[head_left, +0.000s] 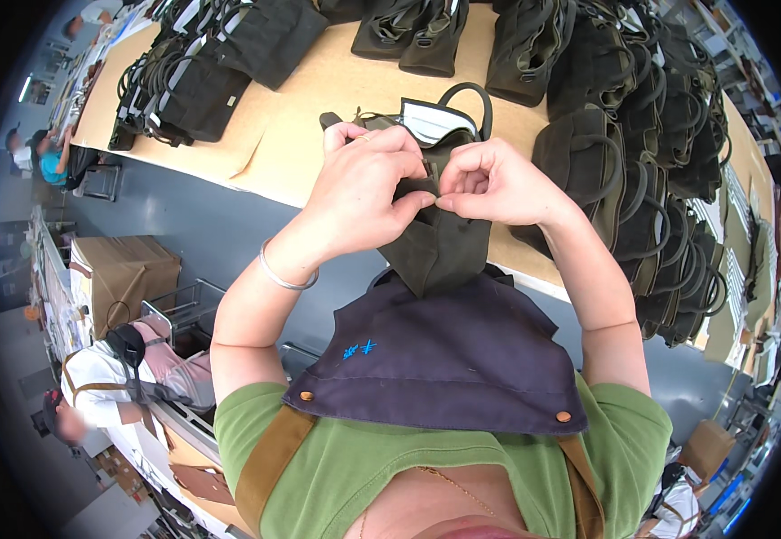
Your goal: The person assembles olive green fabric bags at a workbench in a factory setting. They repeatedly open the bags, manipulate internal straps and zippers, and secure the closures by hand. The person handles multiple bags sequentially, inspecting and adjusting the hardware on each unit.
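A dark olive fabric handbag point(440, 247) hangs over the near table edge in front of my apron. My left hand point(363, 184) is closed at the bag's upper part, thumb and fingers pinching toward the middle. Opposite it, my right hand point(498, 184) is closed too, its thumb and fingertip almost meeting the left thumb. Whatever small part lies between the fingertips is too small to make out. Behind my hands a black looped handle point(471, 94) stands up from the bag. Beside it a white sheet or lining point(437, 121) sticks out of the opening.
Brown paper covers the table point(292, 135). Similar dark bags point(197, 103) stand at the far left, with many more bags point(588, 162) crowded along the right. A large wrapped carton point(130, 269) is on the left, and a seated person point(112, 377) works nearby.
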